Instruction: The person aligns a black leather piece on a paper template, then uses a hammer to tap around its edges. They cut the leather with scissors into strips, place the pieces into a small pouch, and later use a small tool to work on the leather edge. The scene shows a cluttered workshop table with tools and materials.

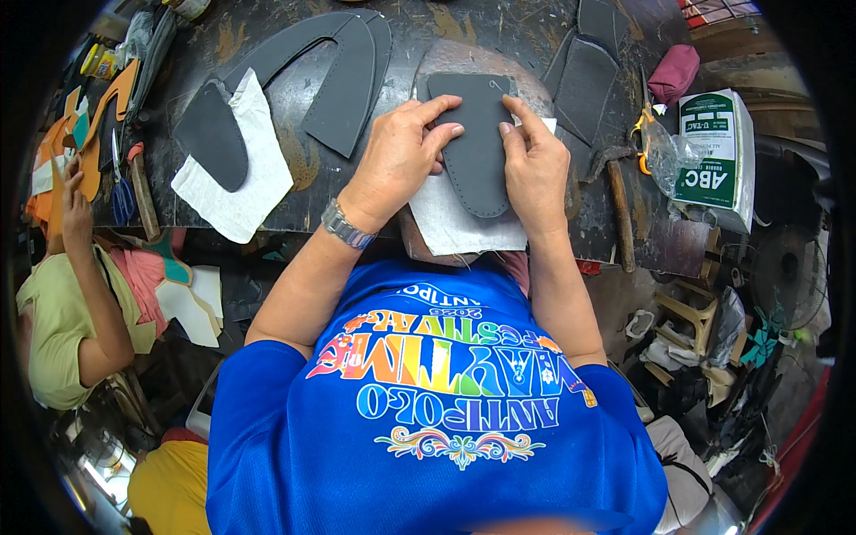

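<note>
On the worktable (655, 201), left hand (399, 150) and right hand (539, 169) are touching a tongue-shaped panel (477, 169), pinch unclear from here; uneven pressing could skew it.

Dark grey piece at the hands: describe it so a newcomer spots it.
On the black worktable, ahead of the blue shirt, a white sheet lies at the near edge. Over it lies the dark grey piece, its rounded end toward the shirt. Unlike the other dark pieces, it has the fingers of the left hand and right hand at its edges.
</note>
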The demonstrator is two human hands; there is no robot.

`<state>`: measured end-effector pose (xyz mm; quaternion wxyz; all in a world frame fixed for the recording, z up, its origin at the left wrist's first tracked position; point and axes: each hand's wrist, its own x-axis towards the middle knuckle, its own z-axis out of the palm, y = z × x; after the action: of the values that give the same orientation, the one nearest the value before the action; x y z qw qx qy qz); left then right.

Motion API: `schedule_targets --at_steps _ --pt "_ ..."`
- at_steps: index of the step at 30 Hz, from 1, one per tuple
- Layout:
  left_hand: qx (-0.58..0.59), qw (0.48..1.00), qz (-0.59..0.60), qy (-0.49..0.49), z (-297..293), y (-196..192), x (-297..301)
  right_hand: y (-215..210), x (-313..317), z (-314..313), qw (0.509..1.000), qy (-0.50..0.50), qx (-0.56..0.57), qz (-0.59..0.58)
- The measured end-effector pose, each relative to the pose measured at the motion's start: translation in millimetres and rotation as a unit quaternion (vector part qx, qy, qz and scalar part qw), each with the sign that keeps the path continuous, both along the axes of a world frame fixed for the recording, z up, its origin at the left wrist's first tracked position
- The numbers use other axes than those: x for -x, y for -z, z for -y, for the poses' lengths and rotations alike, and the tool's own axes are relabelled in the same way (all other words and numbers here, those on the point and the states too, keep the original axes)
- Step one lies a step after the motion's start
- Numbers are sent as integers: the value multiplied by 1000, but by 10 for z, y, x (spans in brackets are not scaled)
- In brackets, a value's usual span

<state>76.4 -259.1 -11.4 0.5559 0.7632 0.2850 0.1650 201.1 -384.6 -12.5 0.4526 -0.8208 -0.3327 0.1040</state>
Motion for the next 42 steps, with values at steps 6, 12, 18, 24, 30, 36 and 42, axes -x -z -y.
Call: schedule_targets --at_steps 6,12,18,24,30,36,42 --pt "-27 1000 1 4 -9 11 -22 -6 9 -20 999 8 -33 -8" --pt "-48 998 -34 31 -74 -16 -50 -29 -4 95 984 -1 -95 -152" --pt "-44 998 -27 28 -59 -23 -49 32 95 348 986 -67 -107 -110" --pt "18 999 -34 18 -51 -61 -5 71 77 375 990 -58 -90 -92" --pt "3 999 -12 46 -179 -103 177 94 85 347 983 -36 -110 -142" --pt "-118 992 -13 38 -277 -98 284 125 107 349 988 -43 -108 -102" --pt "-321 943 58 71 -332 9 114 151 126 319 988 -23 -126 -84"
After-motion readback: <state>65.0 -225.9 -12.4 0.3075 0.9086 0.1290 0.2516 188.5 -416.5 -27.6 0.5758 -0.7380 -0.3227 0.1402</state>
